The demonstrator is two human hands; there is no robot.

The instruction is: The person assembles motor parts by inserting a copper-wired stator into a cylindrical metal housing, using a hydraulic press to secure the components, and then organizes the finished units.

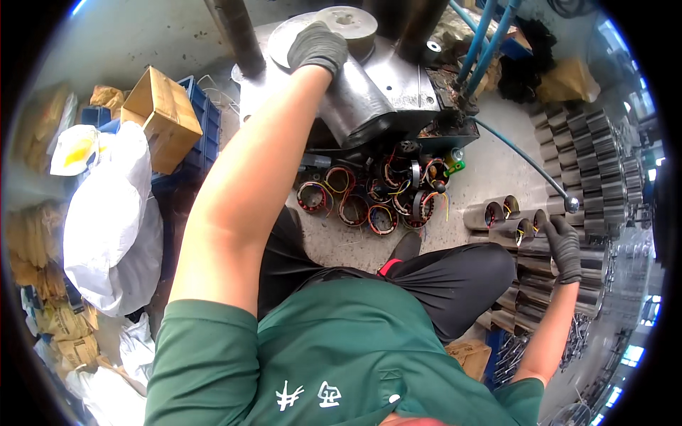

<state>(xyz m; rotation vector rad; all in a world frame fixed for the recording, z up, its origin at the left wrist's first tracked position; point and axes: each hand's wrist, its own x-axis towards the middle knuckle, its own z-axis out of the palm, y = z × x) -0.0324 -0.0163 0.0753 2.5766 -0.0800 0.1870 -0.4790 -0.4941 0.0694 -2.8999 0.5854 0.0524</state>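
My left hand, in a dark grey glove, is closed at the upper end of a shiny metal cylinder. The cylinder lies tilted at the front of a steel machine plate. Beside that hand are a pale round disc and a thick grey ring-shaped block. My right hand, gloved alike, reaches far right with its fingers stretched against a metal cylinder. Coloured wires show inside this cylinder and its neighbour. The right fingertips are partly hidden.
Several wire-wound stators lie on the floor below the plate. Stacked metal cylinders line the right. A lever with a ball knob sticks out. White sacks, a cardboard box and a blue crate stand left.
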